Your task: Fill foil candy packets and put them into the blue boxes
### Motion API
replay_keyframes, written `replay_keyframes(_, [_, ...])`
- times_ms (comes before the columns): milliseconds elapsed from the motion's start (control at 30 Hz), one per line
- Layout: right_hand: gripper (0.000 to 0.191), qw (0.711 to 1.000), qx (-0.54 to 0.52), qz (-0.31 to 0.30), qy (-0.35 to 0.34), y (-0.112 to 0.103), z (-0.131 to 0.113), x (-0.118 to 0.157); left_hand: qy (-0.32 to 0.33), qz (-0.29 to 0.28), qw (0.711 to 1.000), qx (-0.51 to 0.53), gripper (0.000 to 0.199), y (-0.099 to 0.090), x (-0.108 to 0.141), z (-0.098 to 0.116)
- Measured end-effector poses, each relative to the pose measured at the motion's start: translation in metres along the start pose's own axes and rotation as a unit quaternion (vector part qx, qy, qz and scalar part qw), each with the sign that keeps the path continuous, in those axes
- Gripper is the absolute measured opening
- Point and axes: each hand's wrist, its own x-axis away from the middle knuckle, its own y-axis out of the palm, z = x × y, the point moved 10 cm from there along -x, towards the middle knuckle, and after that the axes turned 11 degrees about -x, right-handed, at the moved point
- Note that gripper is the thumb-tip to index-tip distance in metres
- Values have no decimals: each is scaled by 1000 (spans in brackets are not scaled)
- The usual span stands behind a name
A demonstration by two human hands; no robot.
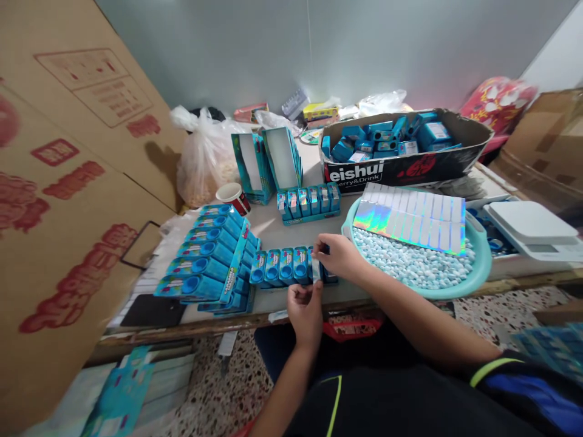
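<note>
A row of small blue boxes (286, 267) stands at the table's front edge, below my hands. Over the right part of this row lies a narrow silvery sticker strip (316, 271). My right hand (339, 257) pinches its upper end between thumb and fingers. From the near side, my left hand (306, 311) is closed at the strip's lower end, fingertips together. The boxes under the right hand are partly hidden. To the right, a holographic sticker sheet (410, 217) rests on a turquoise basin (481, 261) full of small pale-blue and white wrapped pieces (405, 262).
Stacked blue box trays (209, 252) stand at left beside a dark flat object (152, 311). Farther back are another box row (310, 203), upright cards (281, 159), a paper cup (233, 197) and a carton (401, 173) of blue boxes. A white scale (531, 221) stands right.
</note>
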Motion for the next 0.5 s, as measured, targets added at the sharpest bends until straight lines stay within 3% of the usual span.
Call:
replay_keyframes(133, [21, 999, 29, -20, -38, 9, -1, -3, -5, 14, 1000, -12, 58, 3, -8, -4])
replay_keyframes(267, [20, 999, 28, 9, -45, 8, 4, -9, -11, 18, 1000, -20, 65, 1, -16, -6])
replay_keyframes(400, [30, 997, 46, 33, -49, 4, -7, -10, 2, 35, 990, -136, 61, -16, -17, 3])
replay_keyframes(433, [29, 996, 56, 35, -61, 0, -14, -9, 11, 38, 982, -184, 60, -14, -20, 8])
replay_keyframes(500, [30, 985, 79, 22, -154, -12, -41, -5, 62, 31, 970, -231, 55, 16, -34, 28])
